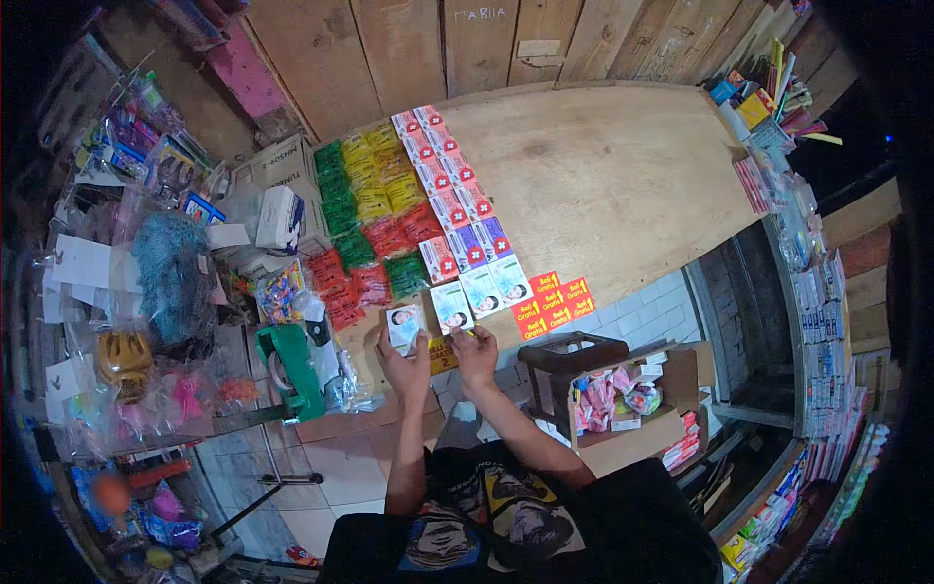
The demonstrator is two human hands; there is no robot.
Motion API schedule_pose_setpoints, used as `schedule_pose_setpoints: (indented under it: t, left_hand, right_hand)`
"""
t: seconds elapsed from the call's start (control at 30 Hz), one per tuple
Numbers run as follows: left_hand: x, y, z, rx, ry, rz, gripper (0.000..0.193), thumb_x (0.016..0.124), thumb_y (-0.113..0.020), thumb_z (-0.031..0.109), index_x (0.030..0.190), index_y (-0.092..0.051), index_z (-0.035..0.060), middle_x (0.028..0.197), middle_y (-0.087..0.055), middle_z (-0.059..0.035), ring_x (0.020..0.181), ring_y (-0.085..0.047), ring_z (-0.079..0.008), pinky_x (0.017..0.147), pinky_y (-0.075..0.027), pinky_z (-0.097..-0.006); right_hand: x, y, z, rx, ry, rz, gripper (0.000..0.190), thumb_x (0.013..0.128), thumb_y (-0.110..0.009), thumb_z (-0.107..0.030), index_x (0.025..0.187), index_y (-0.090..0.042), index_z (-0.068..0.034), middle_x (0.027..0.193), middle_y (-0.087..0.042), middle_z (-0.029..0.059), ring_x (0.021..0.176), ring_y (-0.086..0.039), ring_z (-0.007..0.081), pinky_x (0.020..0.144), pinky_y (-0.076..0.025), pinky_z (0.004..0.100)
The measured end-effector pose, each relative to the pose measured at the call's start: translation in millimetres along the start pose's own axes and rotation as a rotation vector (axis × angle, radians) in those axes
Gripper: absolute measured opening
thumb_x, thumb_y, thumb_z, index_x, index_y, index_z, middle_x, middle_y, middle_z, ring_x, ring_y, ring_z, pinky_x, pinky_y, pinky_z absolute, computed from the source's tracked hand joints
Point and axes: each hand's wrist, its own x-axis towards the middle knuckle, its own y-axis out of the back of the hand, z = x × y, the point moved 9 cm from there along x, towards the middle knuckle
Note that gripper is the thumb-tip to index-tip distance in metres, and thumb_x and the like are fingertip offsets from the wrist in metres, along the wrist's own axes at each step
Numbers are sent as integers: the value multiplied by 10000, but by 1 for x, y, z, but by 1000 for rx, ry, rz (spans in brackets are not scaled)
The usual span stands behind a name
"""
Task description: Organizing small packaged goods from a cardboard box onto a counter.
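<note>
My left hand point(406, 365) grips a small white-and-blue box point(405, 327) with a face printed on it, just over the table's near edge. My right hand point(474, 354) is bent at the bottom of another such box point(452, 308); whether its fingers pinch anything is hard to make out. Two matching boxes point(495, 287) lie to the right. Beyond them run two columns of pink-and-white boxes point(446, 182) and two purple ones point(478, 244). Red-and-yellow printed cards point(552, 303) lie at the right. A yellow printed strip point(442, 355) lies below my fingers.
Green, yellow and red packets point(365, 219) stand left of the boxes. A green tape dispenser point(292, 374) is at the near left, beside bagged goods. An open carton point(635, 438) and a dark stool point(573, 354) are below the plywood table point(606, 168). Stacked goods line the right.
</note>
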Motion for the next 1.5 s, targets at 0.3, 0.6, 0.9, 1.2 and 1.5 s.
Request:
schedule_pose_setpoints:
  t: [0.3, 0.6, 0.9, 1.2, 1.5]
  left_hand:
    - [-7, 2, 17, -13, -27, -57, 578, 815, -748, 180, 1276, -483, -48, 1145, -536, -233, 1067, -556, -368, 906, -461, -435]
    - [-4, 5, 31, 113, -133, -103, 644, 786, -722, 105, 1334, -424, -54, 1184, -514, -279, 1126, -495, -437, 974, -395, -505]
    - [14, -10, 54, 805, -586, -627, 655, 786, -574, -37, 1405, -397, 84, 1422, -400, -137, 1348, -315, -413, 1130, -212, -571]
    - [25, -32, 52, 778, -772, -617, 644, 809, -535, -17, 1411, -474, 204, 1439, -406, -106, 1283, -392, -376, 1076, -309, -547]
    - [4, -8, 57, 174, -464, -335, 887, 747, -776, 91, 1459, -258, -18, 1468, -287, -263, 1368, -296, -435, 1126, -274, -479]
  right_hand:
    - [-9, -5, -8, 29, -52, 23, 472, 865, -702, -36, 1236, -412, -6, 1127, -558, 113, 971, -617, 192, 788, -575, 336]
    - [-11, 15, -9, -212, 108, 58, 435, 879, -647, 8, 1248, -421, -42, 1154, -516, 97, 977, -578, 175, 820, -563, 304]
    - [-18, 23, -33, -151, 92, 49, 319, 892, -594, -4, 1189, -478, -15, 1072, -568, 95, 916, -589, 160, 757, -545, 304]
    - [-9, 16, -22, -156, -8, -41, 362, 848, -582, 41, 1188, -465, 0, 1084, -553, 111, 925, -595, 180, 753, -537, 290]
    - [-3, 11, -20, -375, 139, -151, 488, 904, -608, -24, 1346, -412, -93, 1030, -581, 72, 963, -612, 168, 785, -544, 298]
